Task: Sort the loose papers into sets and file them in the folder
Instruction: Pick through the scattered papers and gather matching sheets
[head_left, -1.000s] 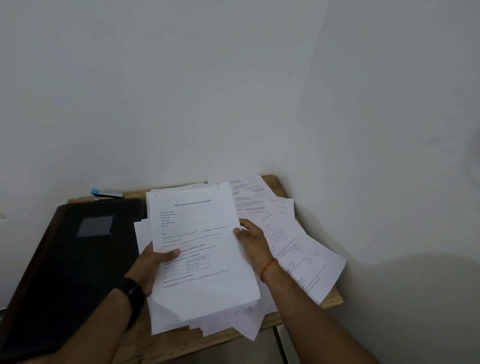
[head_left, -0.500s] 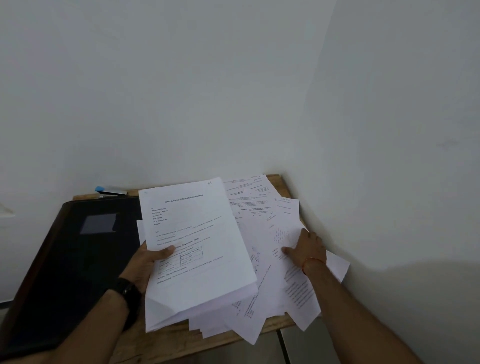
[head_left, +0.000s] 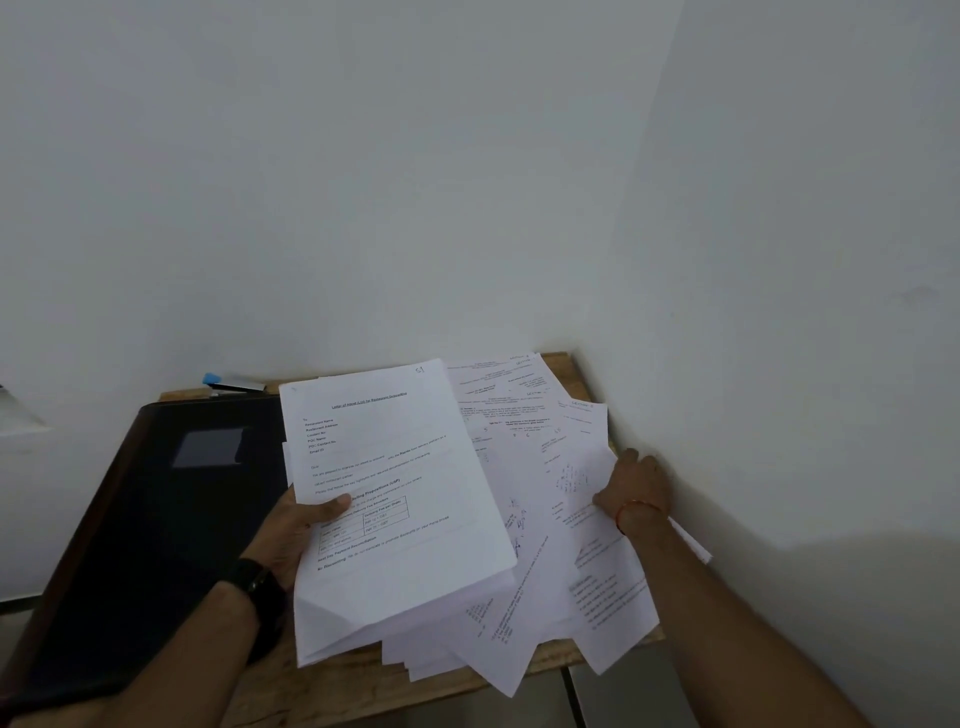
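Note:
My left hand (head_left: 298, 535) grips a thick stack of printed papers (head_left: 395, 493) by its left edge, thumb on the top sheet, holding it tilted above the table. Loose printed sheets (head_left: 530, 499) lie fanned out on the right half of the small wooden table (head_left: 363, 696), some hanging over its front edge. My right hand (head_left: 631, 488) rests on the right edge of these loose sheets, next to the wall, fingers pinching a sheet. A black folder (head_left: 150, 519) lies shut on the left of the table.
A blue-capped stapler or marker (head_left: 234, 383) lies at the table's back edge behind the folder. White walls meet in a corner right behind and to the right of the table. The table is small, and the folder overhangs its left side.
My right hand let go of the held stack and moved right across the loose sheets to their edge by the wall. The left hand keeps the stack, shifted slightly left.

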